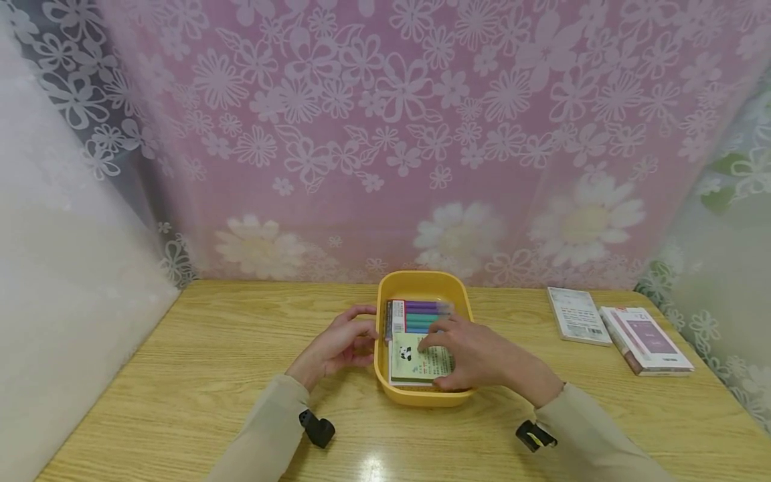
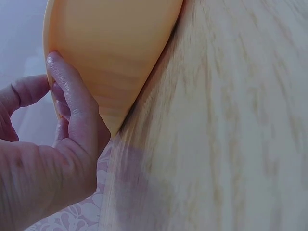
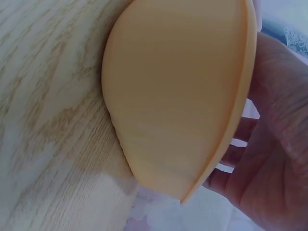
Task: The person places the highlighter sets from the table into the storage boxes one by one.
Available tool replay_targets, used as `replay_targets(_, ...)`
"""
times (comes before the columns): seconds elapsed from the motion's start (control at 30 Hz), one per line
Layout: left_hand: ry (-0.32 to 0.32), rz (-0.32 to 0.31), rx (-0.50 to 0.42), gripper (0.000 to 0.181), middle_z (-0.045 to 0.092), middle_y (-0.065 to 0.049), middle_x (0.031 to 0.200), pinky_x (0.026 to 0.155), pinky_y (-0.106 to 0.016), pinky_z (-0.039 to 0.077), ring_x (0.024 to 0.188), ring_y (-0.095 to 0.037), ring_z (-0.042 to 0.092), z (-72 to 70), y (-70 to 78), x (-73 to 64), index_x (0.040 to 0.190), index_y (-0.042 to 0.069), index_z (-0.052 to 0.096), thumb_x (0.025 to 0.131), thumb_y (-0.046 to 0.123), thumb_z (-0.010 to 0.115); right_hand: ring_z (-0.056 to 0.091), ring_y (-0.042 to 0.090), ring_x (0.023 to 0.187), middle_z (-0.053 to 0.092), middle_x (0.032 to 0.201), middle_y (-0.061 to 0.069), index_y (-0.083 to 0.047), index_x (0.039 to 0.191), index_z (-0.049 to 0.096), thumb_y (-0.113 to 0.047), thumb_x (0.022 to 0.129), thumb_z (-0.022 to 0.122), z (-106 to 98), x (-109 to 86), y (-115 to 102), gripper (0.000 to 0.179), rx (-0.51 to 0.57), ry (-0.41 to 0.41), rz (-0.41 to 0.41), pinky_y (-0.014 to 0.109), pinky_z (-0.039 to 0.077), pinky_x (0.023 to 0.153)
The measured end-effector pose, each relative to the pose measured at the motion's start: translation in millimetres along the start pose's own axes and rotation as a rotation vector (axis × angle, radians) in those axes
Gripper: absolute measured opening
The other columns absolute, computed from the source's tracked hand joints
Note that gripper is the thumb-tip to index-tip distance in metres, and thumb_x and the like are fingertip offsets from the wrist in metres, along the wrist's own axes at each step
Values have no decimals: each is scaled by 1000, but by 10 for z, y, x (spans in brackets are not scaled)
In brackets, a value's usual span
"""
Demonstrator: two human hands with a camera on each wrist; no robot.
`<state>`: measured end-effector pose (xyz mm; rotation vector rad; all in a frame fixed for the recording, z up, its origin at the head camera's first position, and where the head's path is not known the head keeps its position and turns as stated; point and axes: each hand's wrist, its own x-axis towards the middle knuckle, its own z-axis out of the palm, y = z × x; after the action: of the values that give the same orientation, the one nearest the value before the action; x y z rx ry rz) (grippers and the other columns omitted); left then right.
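A yellow plastic basket [image 1: 423, 399] stands on the table. My left hand [image 1: 349, 340] is at its left side, fingers loosely bent. In the left wrist view the fingertips [image 2: 55, 57] touch the basket's rim. My right hand [image 1: 482, 348] reaches over the right rim, its thumb and fingers bent around the right part of a light-green pad [image 1: 415, 361] with a panda picture. The pad lies in the front half of the basket, its right end partly hidden by the hand. Behind it lies a pack of pens [image 1: 421, 316] in purple, green and blue.
On the right of the wooden table [image 1: 241, 348] lie a white booklet-like item [image 1: 578, 316] and a white-and-purple box-like item [image 1: 647, 340]. A pink flowered curtain [image 1: 385, 134] hangs right behind the table's back edge.
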<state>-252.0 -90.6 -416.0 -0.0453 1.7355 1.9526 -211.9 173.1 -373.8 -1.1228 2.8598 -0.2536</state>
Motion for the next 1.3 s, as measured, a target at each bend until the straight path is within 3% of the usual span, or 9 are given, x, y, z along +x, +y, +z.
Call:
replay_targets(0.4, 7, 5, 5, 53, 66, -8, 105, 58, -24, 57, 72, -10, 61, 11, 11, 2, 140, 15, 44, 90, 8, 59, 62, 30, 119, 63, 132, 9, -20, 124, 71, -41, 83, 82, -34, -78, -6, 47, -21, 30, -34, 48, 58, 91)
replay_targets(0.7, 17, -6, 4, 53, 66, -4, 98, 58, -25, 57, 72, -10, 61, 12, 25, 14, 140, 16, 45, 89, 9, 60, 63, 31, 120, 65, 134, 10, -18, 127, 70, -39, 91, 74, -77, -214, 31, 42, 22, 142, -34, 51, 56, 97)
replay_targets(0.9, 21, -12, 5, 53, 65, -1, 92, 58, -25, 57, 71, -10, 61, 22, 30, 10, 139, 17, 45, 89, 9, 60, 63, 34, 122, 65, 135, 11, -18, 128, 70, -38, 91, 74, -99, -331, 94, 41, 2, 210, 1, 55, 55, 98)
replay_targets(1.13, 20, -12, 7, 54, 65, -1, 93, 58, -25, 57, 71, -10, 60, 35, 15, -8, 141, 16, 45, 90, 9, 59, 63, 37, 121, 66, 134, 12, -22, 134, 67, -44, 84, 80, -97, -462, 206, 56, -78, 352, 55, 60, 55, 90)
replay_targets(1.3, 19, -6, 4, 54, 65, -2, 95, 57, -24, 57, 71, -10, 60, 31, 1, -8, 141, 15, 44, 90, 8, 59, 60, 41, 125, 63, 139, 16, -23, 137, 65, -50, 84, 79, -114, -553, 279, 60, -135, 387, 130, 67, 51, 92)
